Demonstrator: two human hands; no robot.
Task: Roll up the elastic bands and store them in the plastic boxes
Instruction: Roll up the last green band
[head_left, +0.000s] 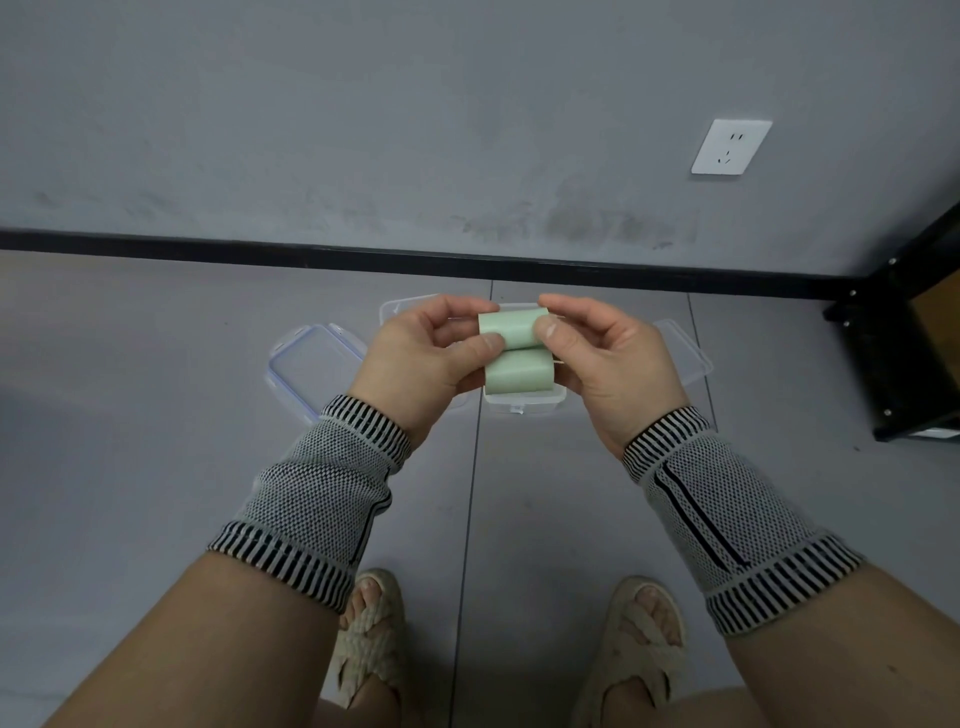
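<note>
Pale green elastic band (514, 349) held mid-air, pinched at both edges | left hand (426, 358): thumb and fingers (488, 343) clamped on left edge | right hand (608, 358): thumb on front, fingers behind right edge | partly rolled at top, loose end hanging | directly above clear plastic box (524, 402) on floor | lids (311, 364) beside.
</note>
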